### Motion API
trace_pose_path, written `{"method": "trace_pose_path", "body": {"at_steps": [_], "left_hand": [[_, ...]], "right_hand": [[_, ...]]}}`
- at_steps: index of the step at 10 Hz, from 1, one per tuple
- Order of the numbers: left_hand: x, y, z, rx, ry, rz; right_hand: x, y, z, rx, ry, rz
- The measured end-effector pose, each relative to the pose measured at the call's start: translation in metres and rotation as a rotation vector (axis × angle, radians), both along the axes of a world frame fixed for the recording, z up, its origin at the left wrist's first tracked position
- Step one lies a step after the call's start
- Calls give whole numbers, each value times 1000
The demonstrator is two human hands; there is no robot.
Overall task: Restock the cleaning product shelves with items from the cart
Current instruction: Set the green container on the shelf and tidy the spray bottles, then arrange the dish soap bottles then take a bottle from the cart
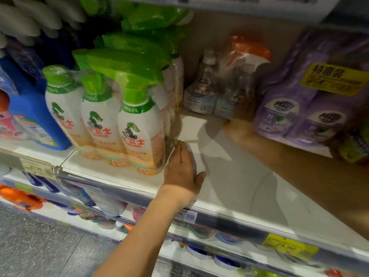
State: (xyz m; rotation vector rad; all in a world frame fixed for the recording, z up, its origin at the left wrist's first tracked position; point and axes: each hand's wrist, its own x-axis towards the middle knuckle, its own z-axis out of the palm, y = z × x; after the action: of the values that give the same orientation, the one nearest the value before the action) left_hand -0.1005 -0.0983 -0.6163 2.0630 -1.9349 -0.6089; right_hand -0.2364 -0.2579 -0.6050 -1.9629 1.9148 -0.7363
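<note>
Shelf [229, 166]: front row of 3 green-cap bottles [139, 132] in shrink wrap, 2 with triggers and 1 with a plain cap, more green triggers stacked behind, count unclear. 2 Mr Muscle bottles [201, 92] wrapped together at the back wall, one white cap, one orange trigger. 2 purple bottles [279, 114] far right under a yellow sticker. 1 blue jug [34, 112] far left. Bare shelf patch between the green pack and the purple ones. Left hand [180, 168]: flat on the shelf, fingers straight and together, thumb out, fingertips touching the right side of the green pack's base, gripping nothing. Right hand [237, 128]: reaching in from the right, just below the Mr Muscle pair, motion-blurred, can't tell if released or grasping. 1 yellow price tag [287, 246] on the shelf edge below.
</note>
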Motion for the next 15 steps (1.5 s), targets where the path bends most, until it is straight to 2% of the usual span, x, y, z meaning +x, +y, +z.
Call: {"method": "trace_pose_path", "body": {"at_steps": [1, 2, 3, 4, 6, 9, 11, 12, 14, 15], "left_hand": [[4, -1, -4, -44, 144, -3], [7, 10, 3, -204, 413, -6], [-4, 34, 22, -439, 572, 36], [-36, 60, 55, -452, 593, -74], [-137, 129, 108, -378, 728, -266], [-313, 207, 170, -258, 868, -552], [-390, 199, 171, -168, 824, -687], [-430, 182, 166, -182, 770, -722], [-515, 136, 153, -118, 656, -748], [-556, 118, 143, 4, 532, -719]], "right_hand": [[-3, 70, 17, 38, -320, 98], [-19, 125, 28, 84, -478, 246], [-46, 181, 46, 79, -590, 313], [-79, 232, 67, 41, -662, 337], [-172, 330, 126, -63, -795, 247], [-337, 457, 167, -124, -846, -57], [-401, 458, 172, -173, -863, -217], [-425, 436, 168, -190, -864, -274], [-489, 393, 141, -87, -766, -407], [-519, 384, 120, -11, -826, -594]]}}
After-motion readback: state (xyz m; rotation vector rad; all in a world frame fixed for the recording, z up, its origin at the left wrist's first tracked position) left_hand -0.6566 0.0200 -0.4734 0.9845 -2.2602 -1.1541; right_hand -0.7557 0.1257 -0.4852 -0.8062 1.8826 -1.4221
